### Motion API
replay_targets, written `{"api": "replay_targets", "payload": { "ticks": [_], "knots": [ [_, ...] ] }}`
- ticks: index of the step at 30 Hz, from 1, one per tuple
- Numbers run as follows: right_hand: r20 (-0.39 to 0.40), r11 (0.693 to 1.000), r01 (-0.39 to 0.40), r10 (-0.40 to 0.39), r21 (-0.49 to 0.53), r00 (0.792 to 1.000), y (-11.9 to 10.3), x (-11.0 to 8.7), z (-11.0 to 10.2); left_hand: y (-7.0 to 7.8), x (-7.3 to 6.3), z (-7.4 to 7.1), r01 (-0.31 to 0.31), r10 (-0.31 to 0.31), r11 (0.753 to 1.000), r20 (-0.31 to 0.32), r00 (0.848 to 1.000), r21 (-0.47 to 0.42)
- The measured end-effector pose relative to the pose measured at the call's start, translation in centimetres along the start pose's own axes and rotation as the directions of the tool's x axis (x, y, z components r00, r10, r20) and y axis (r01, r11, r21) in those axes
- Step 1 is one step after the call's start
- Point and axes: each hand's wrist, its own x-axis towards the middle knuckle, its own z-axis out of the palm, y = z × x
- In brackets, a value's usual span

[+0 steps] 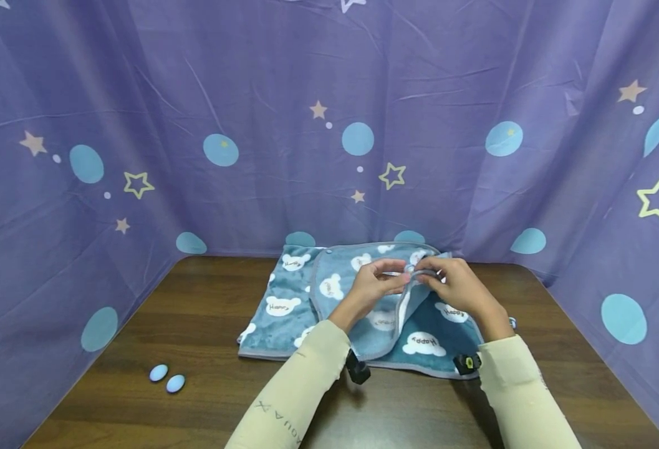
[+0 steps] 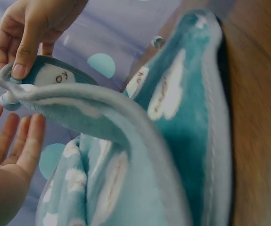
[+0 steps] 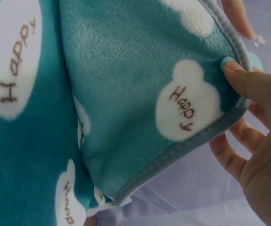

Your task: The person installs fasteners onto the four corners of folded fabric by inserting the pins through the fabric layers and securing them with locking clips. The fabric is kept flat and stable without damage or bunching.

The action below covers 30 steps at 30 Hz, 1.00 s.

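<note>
A teal fleece blanket [image 1: 284,305] with white bear heads, "Happy" lettering and grey trim lies folded in layers on the table. My right hand [image 1: 461,290] pinches a raised corner of it. In the right wrist view the right thumb presses on a small light-blue snap button [image 3: 227,63] near the trim, with the other fingers behind the cloth. My left hand [image 1: 368,287] is beside that corner. Its fingers [image 2: 29,146] are extended in the left wrist view, just under a pale-blue snap [image 2: 9,101] at the lifted edge. Another snap [image 1: 329,251] shows on the upper layer.
Two light-blue egg-shaped pieces [image 1: 166,378] lie on the brown wooden table [image 1: 206,312] at the left. A small striped object [image 1: 512,322] peeks out behind the right wrist. Purple curtain [image 1: 284,156] with stars and dots hangs around the table's back and sides.
</note>
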Motion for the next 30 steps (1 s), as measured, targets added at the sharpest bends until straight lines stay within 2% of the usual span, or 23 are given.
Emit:
{"api": "replay_targets", "payload": {
  "ticks": [2,3,7,12,17,22,26,30],
  "knots": [
    [-0.006,1.000,-0.028,0.028,0.002,1.000,0.0,-0.1,-0.3,0.4,-0.5,-0.1,-0.011,0.006,0.992,0.041,0.999,0.124],
    [-0.008,0.999,-0.040,0.040,0.003,0.999,0.0,-0.1,-0.4,0.6,-0.7,-0.1,-0.025,0.014,0.981,0.059,0.998,0.194],
    [0.003,0.997,-0.073,0.073,0.001,0.997,0.1,-0.3,-0.7,1.2,-1.4,-0.1,-0.099,0.056,0.901,0.112,0.992,0.423],
    [0.032,0.997,-0.082,0.082,0.001,0.996,0.2,-0.4,-0.9,1.7,-1.5,0.0,-0.168,0.088,0.821,0.170,0.982,0.546],
    [0.058,0.995,-0.096,0.096,0.001,0.994,0.4,-0.5,-0.9,2.1,-1.4,-0.1,-0.229,0.097,0.757,0.242,0.966,0.612],
    [0.095,0.993,-0.114,0.114,-0.003,0.989,0.7,-0.6,-1.0,2.2,-1.4,-0.2,-0.207,0.071,0.733,0.230,0.971,0.648],
    [0.118,0.990,-0.139,0.140,-0.018,0.983,0.9,-1.1,-1.8,2.5,-1.5,-0.7,-0.177,0.063,0.742,0.197,0.978,0.647],
    [0.128,0.988,-0.149,0.153,-0.043,0.980,1.3,-1.9,-3.0,2.9,-1.4,-1.7,-0.132,0.053,0.765,0.143,0.988,0.630]
  ]
}}
